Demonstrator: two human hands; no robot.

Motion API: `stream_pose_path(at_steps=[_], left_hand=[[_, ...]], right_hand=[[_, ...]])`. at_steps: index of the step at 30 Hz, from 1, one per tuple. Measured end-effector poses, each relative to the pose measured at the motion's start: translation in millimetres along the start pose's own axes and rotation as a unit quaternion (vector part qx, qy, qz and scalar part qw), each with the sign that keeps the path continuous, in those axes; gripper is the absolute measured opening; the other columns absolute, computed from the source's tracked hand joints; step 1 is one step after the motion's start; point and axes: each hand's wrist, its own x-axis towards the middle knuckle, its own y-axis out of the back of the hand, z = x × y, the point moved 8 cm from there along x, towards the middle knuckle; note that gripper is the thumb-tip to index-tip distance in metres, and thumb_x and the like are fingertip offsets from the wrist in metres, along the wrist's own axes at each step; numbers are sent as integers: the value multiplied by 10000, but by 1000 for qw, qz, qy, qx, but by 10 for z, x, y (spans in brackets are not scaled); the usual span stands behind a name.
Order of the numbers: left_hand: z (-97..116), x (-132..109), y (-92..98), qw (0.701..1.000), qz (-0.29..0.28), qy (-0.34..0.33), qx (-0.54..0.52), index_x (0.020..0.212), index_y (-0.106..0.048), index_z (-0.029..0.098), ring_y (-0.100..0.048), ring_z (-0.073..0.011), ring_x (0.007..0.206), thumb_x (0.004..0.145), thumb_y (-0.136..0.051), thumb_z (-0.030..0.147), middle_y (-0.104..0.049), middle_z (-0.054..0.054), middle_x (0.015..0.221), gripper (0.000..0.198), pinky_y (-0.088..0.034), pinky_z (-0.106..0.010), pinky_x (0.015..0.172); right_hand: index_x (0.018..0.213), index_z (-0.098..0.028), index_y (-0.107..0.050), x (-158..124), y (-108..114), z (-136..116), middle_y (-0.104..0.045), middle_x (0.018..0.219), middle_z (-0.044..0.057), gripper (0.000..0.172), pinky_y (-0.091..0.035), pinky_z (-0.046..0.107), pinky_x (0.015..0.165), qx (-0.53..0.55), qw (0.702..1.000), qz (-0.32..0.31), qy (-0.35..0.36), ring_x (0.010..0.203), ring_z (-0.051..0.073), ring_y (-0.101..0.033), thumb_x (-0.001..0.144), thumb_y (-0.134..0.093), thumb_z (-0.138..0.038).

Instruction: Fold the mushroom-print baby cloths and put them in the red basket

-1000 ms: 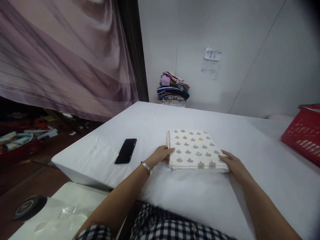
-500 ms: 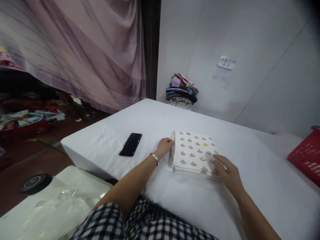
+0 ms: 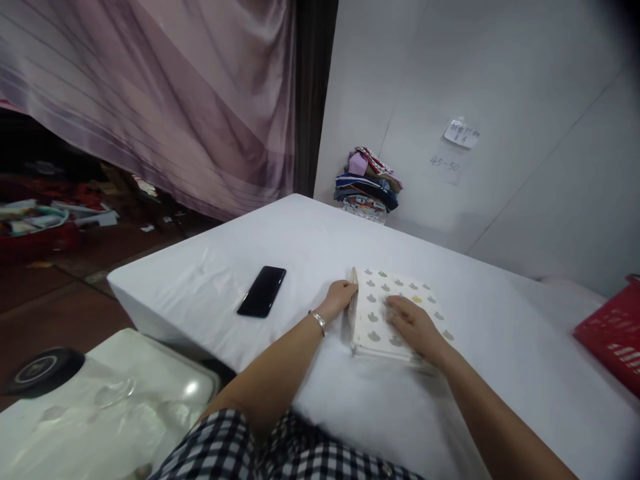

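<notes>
A neatly folded white cloth [image 3: 376, 324] with grey, green and yellow printed motifs lies on the white-covered table, several layers thick. At its left edge, my left hand [image 3: 341, 297] has its fingers closed on the layered side, the fingertips partly hidden by the cloth. My right hand [image 3: 414, 325] rests on top of the cloth near its middle, fingers stretched out and a little blurred. A bracelet circles my left wrist. To the left of my left hand lies a black phone [image 3: 262, 291], screen up.
A stack of folded clothes [image 3: 367, 183] stands at the table's [image 3: 310, 230] far edge by the wall. A red basket [image 3: 613, 333] sits at the right. Lower left is a white surface [image 3: 150, 373] with clear plastic and a black round object [image 3: 47, 372]. A pink curtain [image 3: 215, 87] hangs behind.
My right hand has moved left from the cloth's right edge onto its middle. My left hand stays at the left edge. The view has shifted slightly.
</notes>
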Motion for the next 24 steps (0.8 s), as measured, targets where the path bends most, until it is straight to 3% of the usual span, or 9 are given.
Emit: stream_pose_path(at_steps=[4,8,14,18,24], left_hand=[[-1,16,-3,1000,-5,-9,-11,650,-598,144,-494,-122,550,713,-542,346,-578,-10,594,219,-347,-215,480],[31,44,-24,999,-14,-33,-4,604,-597,152,-494,-127,581,670,-604,354,-563,6,575,213,-339,-213,502],[79,36,-31,998,-14,-54,7,592,-568,159,-455,-108,555,688,-542,274,-501,39,540,152,-318,-206,491],[86,28,-21,998,-14,-55,22,602,-580,157,-471,-114,558,699,-540,296,-527,28,553,175,-334,-212,498],[148,74,15,996,1,-62,58,740,-644,171,-556,-151,662,662,-576,237,-638,-7,700,122,-387,-234,600]], right_hand=[[1221,-161,-570,72,-183,59,-475,1350,111,475,-314,416,1066,-73,996,-50,1,1252,246,-421,838,-463,-421],[1211,-177,-582,153,-176,-10,-478,1349,102,449,-329,409,1060,-82,995,-62,6,1241,240,-438,847,-447,-401],[1267,-167,-531,597,-247,-220,-453,1373,108,464,-276,441,1089,-68,995,-40,59,1302,243,-360,858,-415,-352],[1295,-137,-493,844,-455,-185,-428,1390,134,476,-259,470,1084,-92,993,-44,65,1325,254,-318,870,-390,-326],[1317,-164,-464,831,-612,-83,-382,1426,111,457,-247,480,1074,-130,989,-54,48,1342,242,-285,891,-351,-283]])
